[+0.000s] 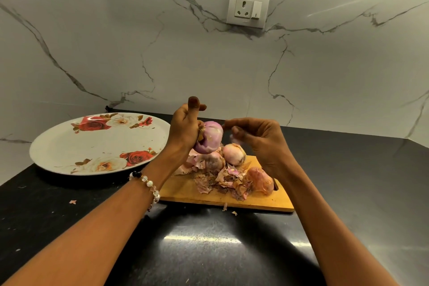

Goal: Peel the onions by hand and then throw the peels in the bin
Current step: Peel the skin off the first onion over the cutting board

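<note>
Floral plate (69,148) on black counter (209,251), wall socket (248,8), marble backsplash (185,65)

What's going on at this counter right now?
A person is peeling onions by hand over a cutting board. The left hand grips a mostly peeled onion in the air, and the right hand pinches a bit of skin beside it. Three more onions lie on the board among a heap of peels; a few scraps have fallen onto the black counter. A floral plate sits to the left. No bin is in view, so the peels are not yet thrown away.
</note>
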